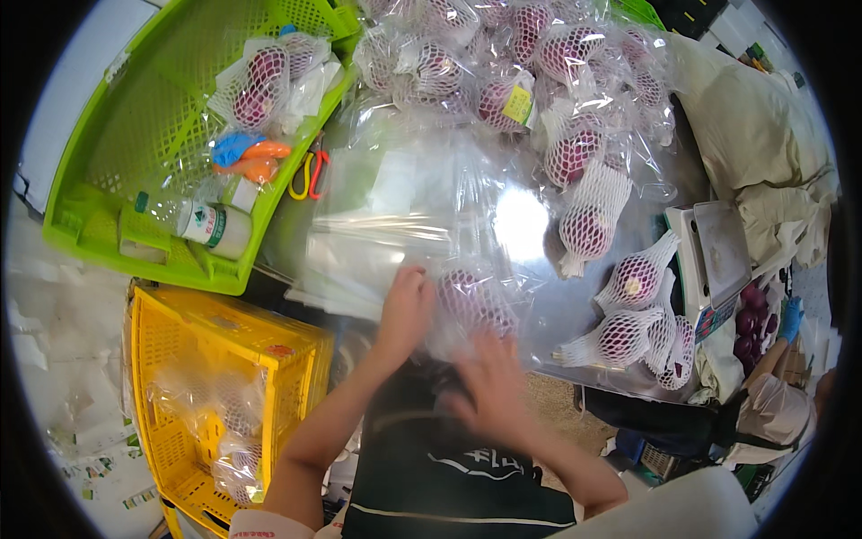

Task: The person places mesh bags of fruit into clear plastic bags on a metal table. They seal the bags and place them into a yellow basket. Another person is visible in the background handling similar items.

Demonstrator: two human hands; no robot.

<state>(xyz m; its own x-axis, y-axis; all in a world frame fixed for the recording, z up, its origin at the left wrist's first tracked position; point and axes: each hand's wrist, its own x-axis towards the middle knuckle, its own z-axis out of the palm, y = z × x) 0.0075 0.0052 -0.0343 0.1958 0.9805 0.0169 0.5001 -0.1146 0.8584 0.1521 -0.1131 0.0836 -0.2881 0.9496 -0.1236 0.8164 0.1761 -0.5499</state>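
Observation:
My left hand (408, 306) is at the table's near edge, beside a clear plastic bag (471, 316) with net-sleeved purple onions inside; its fingers are bent, and whether they grip the bag's edge is unclear. Blurred, my right hand (495, 377) lies at the near side of that bag, fingers spread. A stack of flat clear bags (377, 222) spreads just beyond my left hand. To the right, onions in white foam nets (586, 232) rest unbagged on the metal table (539, 303). Many bagged onions (438, 67) are heaped at the far side, one bearing a yellow-green label.
A green crate (262, 236) at the left holds bagged onions, a plastic bottle and gloves; scissors (310, 172) lie beside it. A yellow crate (269, 350) with bagged produce stands lower left. At right are a weighing scale (720, 249) and a co-worker's blue-gloved hand (791, 320).

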